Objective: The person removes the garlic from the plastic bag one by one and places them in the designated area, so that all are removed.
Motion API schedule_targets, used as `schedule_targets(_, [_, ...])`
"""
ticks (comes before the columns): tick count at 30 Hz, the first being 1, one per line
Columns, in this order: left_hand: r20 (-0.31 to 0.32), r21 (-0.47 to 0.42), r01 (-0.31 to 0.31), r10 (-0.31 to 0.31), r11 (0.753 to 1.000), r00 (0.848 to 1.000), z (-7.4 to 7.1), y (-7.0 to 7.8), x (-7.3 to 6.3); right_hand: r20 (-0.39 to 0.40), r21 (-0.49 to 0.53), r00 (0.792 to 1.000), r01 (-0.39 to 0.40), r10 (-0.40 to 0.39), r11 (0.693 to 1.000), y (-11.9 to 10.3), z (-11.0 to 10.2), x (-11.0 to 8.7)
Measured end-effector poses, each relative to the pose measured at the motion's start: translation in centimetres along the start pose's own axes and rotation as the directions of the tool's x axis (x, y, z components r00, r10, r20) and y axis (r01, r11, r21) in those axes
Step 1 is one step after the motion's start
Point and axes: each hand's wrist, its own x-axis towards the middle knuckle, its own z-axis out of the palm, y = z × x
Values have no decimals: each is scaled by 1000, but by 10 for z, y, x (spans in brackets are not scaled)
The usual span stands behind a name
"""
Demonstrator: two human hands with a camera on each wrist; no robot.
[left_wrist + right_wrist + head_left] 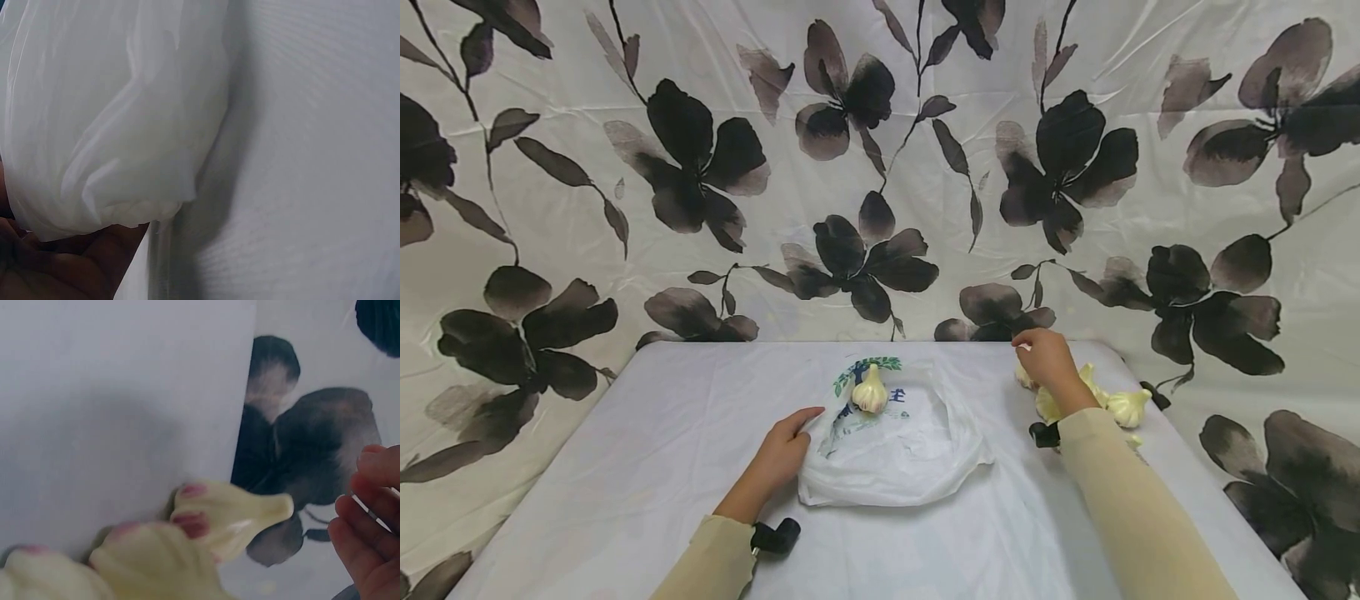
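A white plastic bag [891, 487] with green and blue print lies on the table, its mouth spread wide. One garlic bulb [870, 392] sits inside it, stem up. My left hand [780, 452] pinches the bag's left rim; in the left wrist view the thin film [119, 125] passes between thumb and fingers. Over the right side of the table, my right hand [1051, 364] hovers near a group of garlic bulbs [1127, 408], partly covered by the hand and wrist. Seen from the right wrist, its fingers [356, 550] are relaxed and hold nothing, apart from the nearest garlic bulb [219, 515] with purple marks.
A white cloth covers the table [662, 467]. Behind it hangs a white curtain [955, 275] with dark flowers, which also shows past the table's right edge. Black wrist cameras [777, 536] sit at both sleeves.
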Motion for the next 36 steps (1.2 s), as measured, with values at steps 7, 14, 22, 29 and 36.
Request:
schedule_targets(7, [5,-11,4,-4,1000,1000,0,1,0,-15,-13,994,105,-105,994,-18,5,-1])
schedule_targets(14, [2,-10,-12,12,1000,1000,0,1,-2,7,19,989,148,-149,989,-34,13,-5])
schedule_targets(22, [9,-17,-7,7,1000,1000,0,3,-3,20,32,979,204,-205,978,-55,23,-8])
schedule_targets(29, [7,-5,-5,5,1000,1000,0,4,-2,42,49,967,251,-253,967,-75,36,-8])
schedule_targets(36, [12,-12,-7,7,1000,1000,-1,5,-2,75,66,965,248,-252,967,-97,49,-10])
